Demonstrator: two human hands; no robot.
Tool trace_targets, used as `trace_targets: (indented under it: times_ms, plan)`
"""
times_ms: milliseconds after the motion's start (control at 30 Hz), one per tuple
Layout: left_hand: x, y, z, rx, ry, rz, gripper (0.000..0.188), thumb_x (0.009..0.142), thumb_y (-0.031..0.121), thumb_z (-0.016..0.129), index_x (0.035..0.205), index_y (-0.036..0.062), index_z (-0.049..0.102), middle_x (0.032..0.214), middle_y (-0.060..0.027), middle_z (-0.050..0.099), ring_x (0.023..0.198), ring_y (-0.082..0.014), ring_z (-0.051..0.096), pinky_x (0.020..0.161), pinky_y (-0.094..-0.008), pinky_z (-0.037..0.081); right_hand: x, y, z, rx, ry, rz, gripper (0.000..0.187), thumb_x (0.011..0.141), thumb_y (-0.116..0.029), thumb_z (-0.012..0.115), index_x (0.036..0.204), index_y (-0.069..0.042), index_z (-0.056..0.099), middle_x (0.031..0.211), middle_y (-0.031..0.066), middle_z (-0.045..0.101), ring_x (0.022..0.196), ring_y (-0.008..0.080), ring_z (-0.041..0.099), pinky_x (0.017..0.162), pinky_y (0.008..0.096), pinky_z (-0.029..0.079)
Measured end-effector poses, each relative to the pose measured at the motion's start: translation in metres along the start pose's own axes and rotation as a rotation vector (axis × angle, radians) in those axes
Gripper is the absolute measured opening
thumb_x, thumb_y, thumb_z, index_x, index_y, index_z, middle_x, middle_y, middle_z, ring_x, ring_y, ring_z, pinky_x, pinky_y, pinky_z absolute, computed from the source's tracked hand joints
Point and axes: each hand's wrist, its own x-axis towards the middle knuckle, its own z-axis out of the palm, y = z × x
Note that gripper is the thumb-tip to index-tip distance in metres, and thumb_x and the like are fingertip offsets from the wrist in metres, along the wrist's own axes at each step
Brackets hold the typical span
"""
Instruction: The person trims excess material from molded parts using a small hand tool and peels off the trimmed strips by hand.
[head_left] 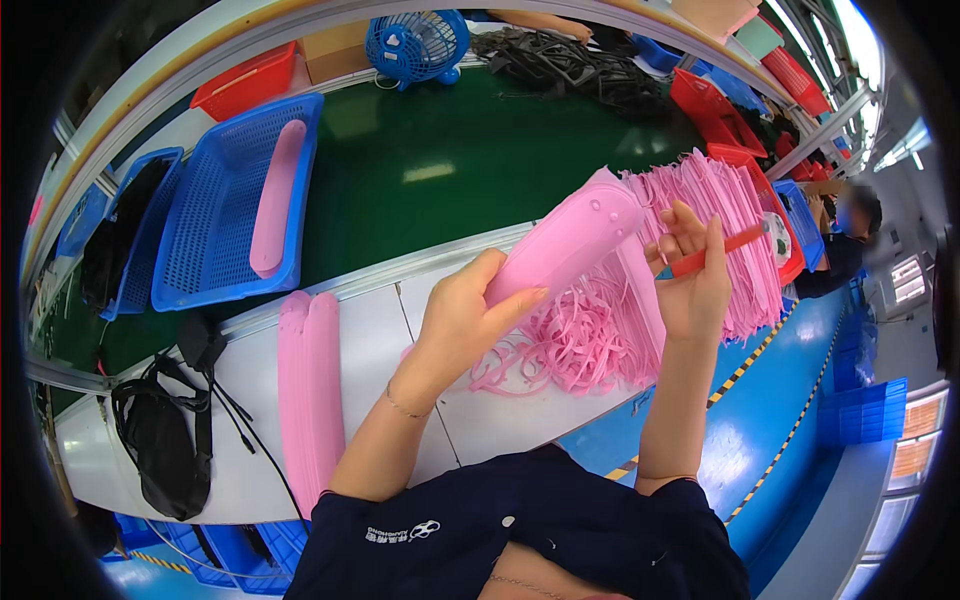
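Over the white table (510, 428), a long pink piece (572, 238) is gripped firmly by the left hand (455, 315), the thumb laid across its front; it is tilted, with its rounded end, marked by two small round spots, pointed up and to the right. Just beside that end, a slim orange tool (738, 240) is held between the fingers of the right hand (697, 285); its exact kind cannot be told. The two hands are kept apart. Below and between them, a tangle of pink ribbons (585, 345) is spread on the table, bordered by a dense row of pink strips (745, 285) to the right. Left of the left forearm, pink lengths (308, 390) are laid side by side, near a black strapped item (165, 450). Farther back, another pink piece (278, 200) is contained in a blue basket (208, 215), and a blue fan (413, 45) is placed beyond.
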Motion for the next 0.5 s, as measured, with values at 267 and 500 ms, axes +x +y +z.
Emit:
trace_targets:
  times_ms: [267, 500]
  plan:
    - [-0.010, 0.001, -0.001, -0.986, -0.114, -0.142, 0.063, 0.081, 0.010, 0.067, 0.137, 0.0068, 0.040, 0.121, -0.0052, 0.055, 0.108, -0.0152, 0.053, 0.092, -0.0273, 0.042, -0.037, 0.019, 0.016, -0.339, -0.226, -0.320, 0.017, 0.091, -0.006, 0.057, 0.103, 0.005, 0.062, 0.095, 0.0114, 0.062, 0.086, 0.0172, 0.061, 0.071, 0.0266, 0.049]
    - [-0.014, 0.009, -0.009, -1.095, -0.189, -0.300, 0.069, 0.076, 0.003, 0.068, 0.138, 0.0034, 0.039, 0.123, -0.0081, 0.055, 0.110, -0.0152, 0.053, 0.094, -0.0284, 0.042, -0.034, 0.029, 0.023, -0.740, -0.229, -0.539, 0.017, 0.081, -0.001, 0.067, 0.098, 0.000, 0.068, 0.097, 0.0103, 0.068, 0.091, 0.0195, 0.063, 0.080, 0.0277, 0.048]
